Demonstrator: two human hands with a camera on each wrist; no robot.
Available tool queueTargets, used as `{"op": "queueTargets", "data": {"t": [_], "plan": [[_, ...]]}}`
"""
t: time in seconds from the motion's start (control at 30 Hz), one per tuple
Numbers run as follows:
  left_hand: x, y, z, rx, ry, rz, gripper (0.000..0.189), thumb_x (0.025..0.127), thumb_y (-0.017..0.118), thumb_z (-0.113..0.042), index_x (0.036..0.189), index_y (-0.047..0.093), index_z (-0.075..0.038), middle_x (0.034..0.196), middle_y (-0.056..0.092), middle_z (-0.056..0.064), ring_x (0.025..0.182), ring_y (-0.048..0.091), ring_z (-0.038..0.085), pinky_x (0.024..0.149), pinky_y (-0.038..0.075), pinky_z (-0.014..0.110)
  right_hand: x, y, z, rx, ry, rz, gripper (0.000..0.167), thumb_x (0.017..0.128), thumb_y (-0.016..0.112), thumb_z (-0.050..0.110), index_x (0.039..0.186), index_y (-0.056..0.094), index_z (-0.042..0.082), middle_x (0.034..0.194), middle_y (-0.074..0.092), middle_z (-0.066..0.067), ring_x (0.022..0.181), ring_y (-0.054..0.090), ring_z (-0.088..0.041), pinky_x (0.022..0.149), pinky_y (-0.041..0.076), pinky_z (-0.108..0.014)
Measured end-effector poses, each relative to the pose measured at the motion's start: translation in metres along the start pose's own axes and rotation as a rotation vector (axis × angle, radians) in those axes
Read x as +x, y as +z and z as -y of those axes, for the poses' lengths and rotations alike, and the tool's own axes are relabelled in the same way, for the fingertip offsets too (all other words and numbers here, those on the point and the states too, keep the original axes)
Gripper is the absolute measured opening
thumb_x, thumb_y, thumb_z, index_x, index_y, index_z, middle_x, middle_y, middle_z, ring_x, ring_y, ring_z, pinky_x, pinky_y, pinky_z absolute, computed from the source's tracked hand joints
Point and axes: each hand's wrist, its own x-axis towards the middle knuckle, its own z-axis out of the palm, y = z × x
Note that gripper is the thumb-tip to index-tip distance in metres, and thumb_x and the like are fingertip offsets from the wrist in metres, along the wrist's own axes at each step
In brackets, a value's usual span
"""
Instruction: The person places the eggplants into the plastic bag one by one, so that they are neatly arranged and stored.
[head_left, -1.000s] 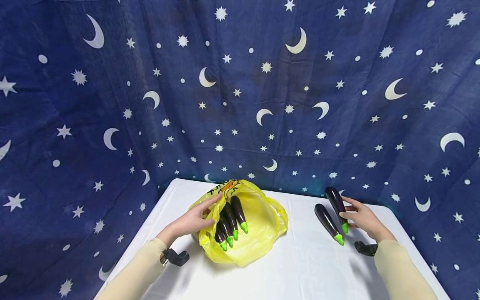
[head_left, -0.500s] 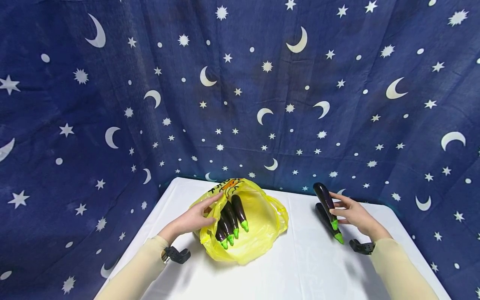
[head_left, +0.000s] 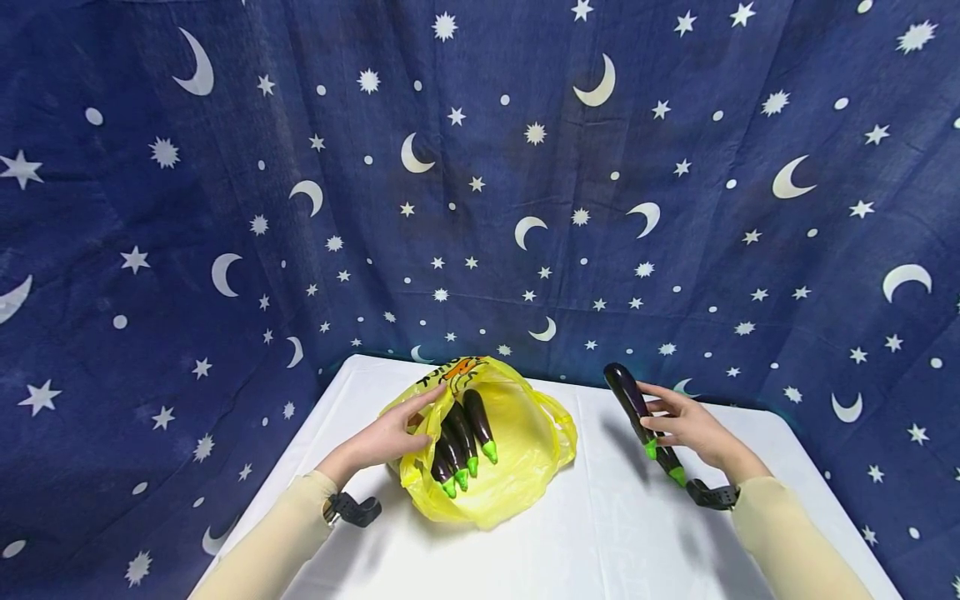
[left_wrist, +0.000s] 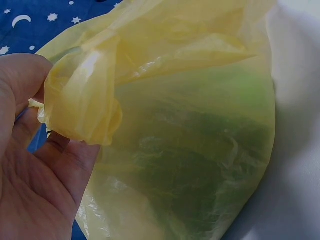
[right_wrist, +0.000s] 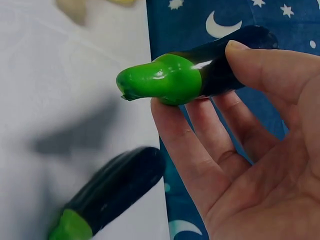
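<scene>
A yellow plastic bag (head_left: pixel 525 483) lies on the table with its mouth facing the near side. Several dark purple eggplants (head_left: pixel 480 421) with green stem ends lie inside it. My left hand (head_left: pixel 386 433) holds the bag's left rim, and in the left wrist view the gathered plastic (left_wrist: pixel 82 100) sits between thumb and fingers. My right hand (head_left: pixel 693 429) pinches an eggplant (right_wrist: pixel 180 77) between thumb and fingertips, raised over the table with its green end toward me. Below it another eggplant (right_wrist: pixel 117 187) lies on the cloth, partly covered by the right hand in the head view.
A white cloth (head_left: pixel 585 558) covers the table. Behind and to the left hangs a dark blue curtain (head_left: pixel 495 217) with moons and stars, close against the table's back edge. Black straps with camera mounts (head_left: pixel 356 511) sit at both wrists.
My right hand has lifted its eggplant and carried it left, across the one lying on the table. The left hand and the bag have stayed in place.
</scene>
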Motion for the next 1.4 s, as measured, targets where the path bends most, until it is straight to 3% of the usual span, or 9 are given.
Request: {"op": "queueTargets", "data": {"t": [0.7,0.9,1.13,1.4], "plan": [[0.0,-0.001,0.0,0.008,0.01,-0.002,0.083,0.091,0.066,-0.008,0.163,0.029,-0.028,0.167,0.026,-0.003,0.143,0.04,0.027,0.114,0.036,0.05,0.007,0.038,0.025,0.024,-0.003,0.061,0.078,0.094,0.075,0.017,0.16,0.035,0.011,0.14,0.052,-0.028,0.111,0.065,-0.03,0.087,0.058,-0.048],[0.0,-0.001,-0.001,-0.003,0.007,0.004,0.084,0.091,0.066,-0.007,0.163,0.029,-0.027,0.167,0.026,-0.005,0.143,0.039,0.026,0.114,0.036,0.049,0.006,0.048,0.033,0.034,-0.044,0.12,0.076,0.094,0.073,0.014,0.16,0.035,0.009,0.137,0.055,-0.027,0.112,0.065,-0.031,0.087,0.058,-0.05],[-0.001,-0.001,-0.003,-0.007,0.037,0.001,0.084,0.091,0.066,-0.005,0.164,0.028,-0.02,0.167,0.027,0.004,0.141,0.041,0.03,0.113,0.037,0.052,0.007,0.06,0.039,0.072,-0.089,0.189,0.074,0.095,0.07,0.01,0.159,0.034,0.004,0.133,0.057,-0.027,0.108,0.067,-0.029,0.085,0.058,-0.05],[-0.001,0.0,-0.004,-0.007,0.029,-0.002,0.084,0.091,0.066,-0.004,0.164,0.028,-0.024,0.167,0.027,0.004,0.141,0.042,0.03,0.114,0.036,0.052,0.008,0.075,0.044,0.089,-0.132,0.24,0.071,0.095,0.069,0.007,0.158,0.036,0.005,0.128,0.061,-0.023,0.102,0.07,-0.029,0.084,0.059,-0.049]]}}
